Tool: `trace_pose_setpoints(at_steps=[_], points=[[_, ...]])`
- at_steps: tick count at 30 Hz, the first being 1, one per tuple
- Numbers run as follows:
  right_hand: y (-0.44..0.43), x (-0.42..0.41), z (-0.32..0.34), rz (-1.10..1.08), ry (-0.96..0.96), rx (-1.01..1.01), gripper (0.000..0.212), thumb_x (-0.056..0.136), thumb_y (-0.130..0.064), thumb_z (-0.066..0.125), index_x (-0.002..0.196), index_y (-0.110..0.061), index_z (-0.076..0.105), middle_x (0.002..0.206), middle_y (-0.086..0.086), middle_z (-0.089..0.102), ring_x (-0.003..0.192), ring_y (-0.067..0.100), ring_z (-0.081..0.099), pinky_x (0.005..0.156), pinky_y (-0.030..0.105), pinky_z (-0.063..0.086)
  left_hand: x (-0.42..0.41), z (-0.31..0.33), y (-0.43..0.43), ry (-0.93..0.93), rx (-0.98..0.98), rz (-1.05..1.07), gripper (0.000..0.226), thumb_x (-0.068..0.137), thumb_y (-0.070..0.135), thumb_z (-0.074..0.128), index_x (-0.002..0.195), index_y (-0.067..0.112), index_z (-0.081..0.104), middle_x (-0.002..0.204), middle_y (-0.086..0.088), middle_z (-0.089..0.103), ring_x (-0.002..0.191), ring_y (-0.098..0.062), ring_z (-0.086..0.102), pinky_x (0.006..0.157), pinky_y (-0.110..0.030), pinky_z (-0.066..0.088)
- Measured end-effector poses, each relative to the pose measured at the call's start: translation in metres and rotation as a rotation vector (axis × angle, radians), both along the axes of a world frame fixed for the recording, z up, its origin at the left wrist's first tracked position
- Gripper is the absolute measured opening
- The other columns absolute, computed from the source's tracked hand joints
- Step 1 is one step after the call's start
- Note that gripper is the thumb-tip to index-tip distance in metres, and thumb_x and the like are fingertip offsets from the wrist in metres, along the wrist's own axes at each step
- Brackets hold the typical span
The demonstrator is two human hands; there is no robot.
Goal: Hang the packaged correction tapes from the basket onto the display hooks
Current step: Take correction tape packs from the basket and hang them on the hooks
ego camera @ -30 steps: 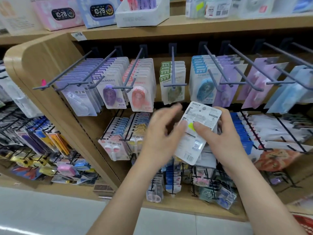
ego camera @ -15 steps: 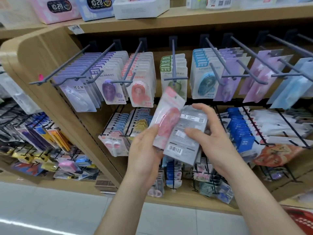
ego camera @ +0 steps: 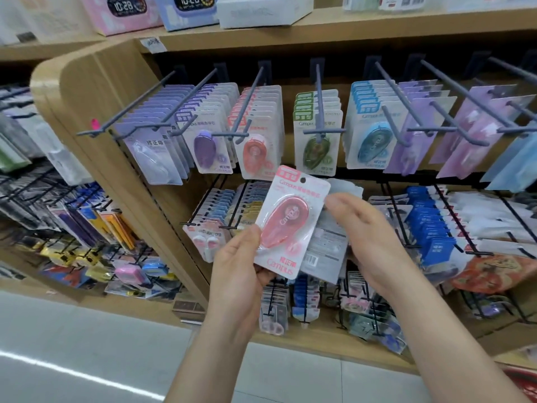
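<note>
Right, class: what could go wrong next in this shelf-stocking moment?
The red pack in the left hand has a small hang hole; it may miss the hook tip. The purple row and green row flank the red row, inviting a mix-up. The stack in the right hand could slip.

Glossy clear plastic blister on pink card pack (ego camera: pixel 290 225), matt grey hooks (ego camera: pixel 247 103), pale wood-grain shelf (ego camera: pixel 96 91), smooth grey floor (ego camera: pixel 72 338)

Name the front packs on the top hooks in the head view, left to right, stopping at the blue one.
lavender-card pack → purple pack → red pack → green pack → blue pack
</note>
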State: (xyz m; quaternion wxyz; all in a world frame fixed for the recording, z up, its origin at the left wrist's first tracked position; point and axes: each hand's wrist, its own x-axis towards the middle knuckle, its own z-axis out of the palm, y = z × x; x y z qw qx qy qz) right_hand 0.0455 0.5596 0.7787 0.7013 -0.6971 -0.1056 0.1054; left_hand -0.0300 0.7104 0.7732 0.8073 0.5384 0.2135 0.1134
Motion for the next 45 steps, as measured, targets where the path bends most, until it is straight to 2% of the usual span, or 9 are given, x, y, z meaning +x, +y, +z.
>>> trace_pose_setpoints(at_steps=[7, 10, 16, 21, 28, 33, 35, 38, 45], points=[[0.014, 0.001, 0.001, 0.077, -0.179, -0.292, 0.008, 0.091, -0.036, 0.066, 0.087, -0.042, 0.07, 0.116, -0.008, 0.058, 0.109, 0.006, 0.056, 0.094, 0.03, 0.044, 0.009, 0.02, 0.029, -0.066, 0.282, -0.082, 0.017, 0.096, 0.013, 0.057, 0.101, 0.016, 0.073, 0.095, -0.001, 0.077, 0.082, -0.014, 0.073, 0.062, -0.024, 0.056], [0.022, -0.003, 0.004, 0.127, -0.221, -0.358, 0.007, 0.091, -0.035, 0.066, 0.089, -0.042, 0.068, 0.114, -0.009, 0.049, 0.109, 0.003, 0.051, 0.09, 0.024, 0.043, 0.028, 0.036, 0.038, -0.113, 0.333, -0.12, 0.01, 0.087, 0.02, 0.068, 0.093, 0.016, 0.074, 0.086, -0.002, 0.076, 0.078, -0.017, 0.071, 0.07, -0.034, 0.059], [0.031, -0.005, 0.009, 0.163, -0.242, -0.38, 0.014, 0.081, -0.05, 0.07, 0.093, -0.042, 0.068, 0.114, -0.009, 0.05, 0.108, -0.003, 0.05, 0.081, 0.008, 0.035, 0.057, 0.043, 0.041, -0.241, 0.252, 0.145, 0.012, 0.091, 0.009, 0.066, 0.08, 0.013, 0.068, 0.063, 0.009, 0.068, 0.06, -0.005, 0.062, 0.057, -0.024, 0.053], [0.046, 0.0, 0.003, 0.142, -0.237, -0.352, 0.007, 0.093, -0.045, 0.06, 0.096, -0.046, 0.066, 0.116, -0.009, 0.053, 0.11, -0.009, 0.044, 0.078, -0.005, 0.031, 0.077, 0.051, 0.051, -0.312, 0.426, 0.246, 0.021, 0.088, 0.016, 0.073, 0.07, 0.026, 0.069, 0.062, 0.014, 0.066, 0.065, -0.006, 0.059, 0.065, -0.027, 0.051], [0.061, 0.011, -0.015, 0.122, -0.211, -0.299, 0.024, 0.096, -0.055, 0.052, 0.1, -0.039, 0.069, 0.107, -0.004, 0.067, 0.113, 0.013, 0.055, 0.093, 0.037, 0.049, 0.095, 0.05, 0.063, -0.287, 0.521, 0.227, 0.025, 0.091, 0.009, 0.067, 0.07, 0.022, 0.069, 0.057, 0.014, 0.061, 0.058, -0.004, 0.052, 0.056, -0.024, 0.045], [0.066, 0.007, -0.012, 0.112, -0.147, -0.173, 0.021, 0.098, -0.041, 0.057, 0.092, -0.027, 0.072, 0.095, -0.005, 0.072, 0.095, 0.012, 0.067, 0.081, 0.033, 0.055, 0.095, 0.058, 0.066, -0.211, 0.292, 0.109, 0.025, 0.101, 0.009, 0.051, 0.083, 0.015, 0.067, 0.065, 0.009, 0.069, 0.061, -0.006, 0.065, 0.059, -0.025, 0.053], [0.069, 0.006, -0.007, 0.097, -0.136, -0.131, 0.023, 0.099, -0.035, 0.056, 0.087, -0.022, 0.071, 0.088, -0.003, 0.073, 0.081, 0.01, 0.068, 0.073, 0.031, 0.053, 0.09, 0.056, 0.064, -0.175, 0.461, 0.116, 0.016, 0.103, 0.019, 0.049, 0.108, 0.017, 0.064, 0.085, 0.01, 0.071, 0.077, -0.004, 0.068, 0.067, -0.025, 0.054], [0.072, 0.009, -0.006, 0.057, -0.165, -0.131, 0.027, 0.1, -0.036, 0.056, 0.085, -0.018, 0.069, 0.085, 0.005, 0.071, 0.081, 0.023, 0.065, 0.074, 0.042, 0.053, 0.064, 0.031, 0.06, -0.234, 0.597, 0.041, 0.048, 0.094, 0.023, 0.064, 0.136, 0.035, 0.044, 0.122, -0.001, 0.066, 0.11, -0.014, 0.065, 0.092, -0.039, 0.055], [0.063, 0.014, -0.007, -0.031, -0.12, -0.159, 0.024, 0.094, -0.017, 0.055, 0.078, -0.031, 0.066, 0.086, -0.011, 0.066, 0.078, 0.009, 0.061, 0.064, 0.026, 0.046, 0.059, 0.005, 0.058, -0.136, 0.64, 0.081, 0.059, 0.083, 0.021, 0.078, 0.128, 0.05, 0.054, 0.131, 0.002, 0.064, 0.12, -0.018, 0.061, 0.099, -0.041, 0.053]])
